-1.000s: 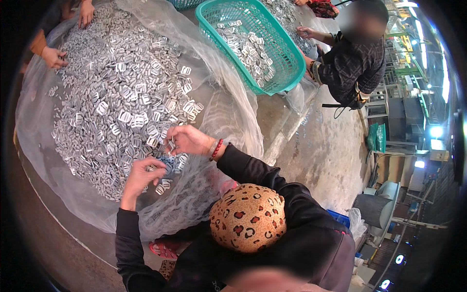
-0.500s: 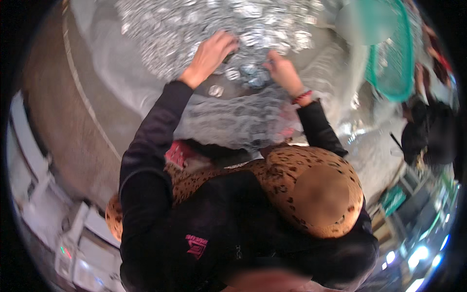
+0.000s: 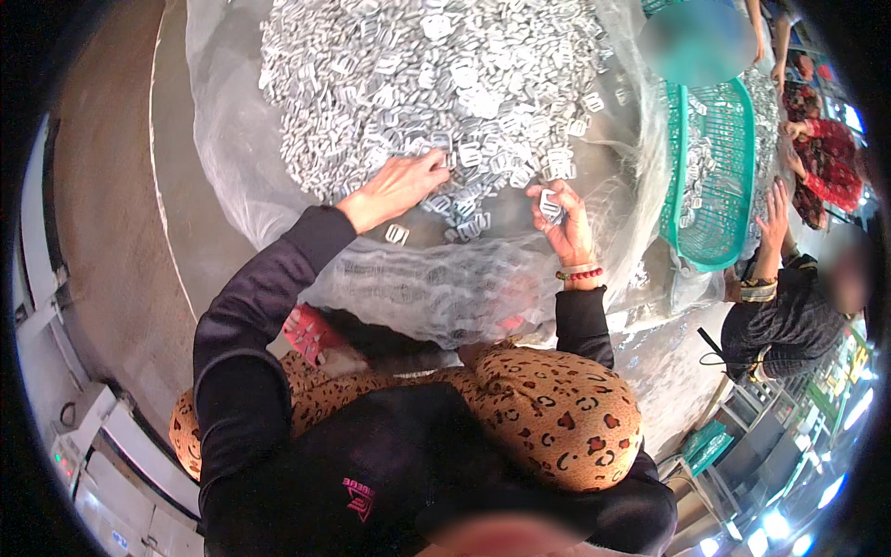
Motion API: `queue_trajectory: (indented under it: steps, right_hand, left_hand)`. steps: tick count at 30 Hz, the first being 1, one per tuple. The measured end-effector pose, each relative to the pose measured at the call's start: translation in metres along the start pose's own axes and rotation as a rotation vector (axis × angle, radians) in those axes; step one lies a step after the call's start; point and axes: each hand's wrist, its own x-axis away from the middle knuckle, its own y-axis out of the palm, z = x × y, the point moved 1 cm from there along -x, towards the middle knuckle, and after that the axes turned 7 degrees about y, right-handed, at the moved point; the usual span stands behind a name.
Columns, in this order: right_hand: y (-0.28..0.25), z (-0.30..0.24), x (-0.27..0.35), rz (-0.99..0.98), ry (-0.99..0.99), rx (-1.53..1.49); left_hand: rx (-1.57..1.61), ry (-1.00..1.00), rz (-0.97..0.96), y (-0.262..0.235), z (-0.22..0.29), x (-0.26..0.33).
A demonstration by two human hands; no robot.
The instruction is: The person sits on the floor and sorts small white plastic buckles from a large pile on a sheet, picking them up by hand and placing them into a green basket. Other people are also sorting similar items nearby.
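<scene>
A big heap of small silvery metal buckles (image 3: 436, 74) lies on a clear plastic sheet (image 3: 232, 139). My left hand (image 3: 394, 186) reaches out of a black sleeve and rests on the heap's near edge, fingertips on the pieces. My right hand (image 3: 561, 223), with a red bead bracelet at the wrist, holds up one buckle (image 3: 549, 204) between thumb and fingers just in front of the heap. One loose buckle (image 3: 397, 234) lies on the sheet below my left hand. A leopard-print cap (image 3: 557, 408) fills the lower middle.
A green plastic basket (image 3: 715, 232) with more buckles stands at the right. A co-worker in a black top (image 3: 789, 325) reaches toward it, and another person's red sleeve (image 3: 826, 167) shows behind. The grey round table rim (image 3: 121, 232) curves along the left.
The view has swung and the heap now sits higher and nearer. My hands have parted: the left has gone out onto the heap, the right holds a single buckle up.
</scene>
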Motion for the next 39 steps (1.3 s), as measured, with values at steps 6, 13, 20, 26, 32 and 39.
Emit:
queue_trajectory:
  steps: [6, 13, 20, 26, 32, 39]
  right_hand:
    - [-0.090, -0.019, -0.060, 0.561, -0.392, 0.736]
    - [-0.031, 0.003, -0.061, 0.520, -0.441, 1.527]
    - [0.023, -0.001, -0.023, -0.008, 0.087, 0.184]
    - [-0.002, 0.002, -0.027, -0.180, 0.196, -0.223]
    - [-0.005, -0.015, -0.016, -0.062, 0.158, 0.123]
    - [-0.001, -0.016, -0.007, -0.097, 0.074, -0.014]
  left_hand:
    - [-0.194, 0.027, -0.135, 0.014, 0.007, -0.015]
    - [0.078, -0.118, 0.314, -0.013, 0.005, -0.022]
    - [1.783, -0.248, 0.255, -0.063, 0.002, -0.035]
    - [1.960, -0.017, 0.309, -0.040, 0.006, -0.068]
    - [1.531, -0.322, 0.043, -0.038, 0.021, -0.095]
    - [-0.068, -0.143, -0.078, 0.009, 0.026, -0.082]
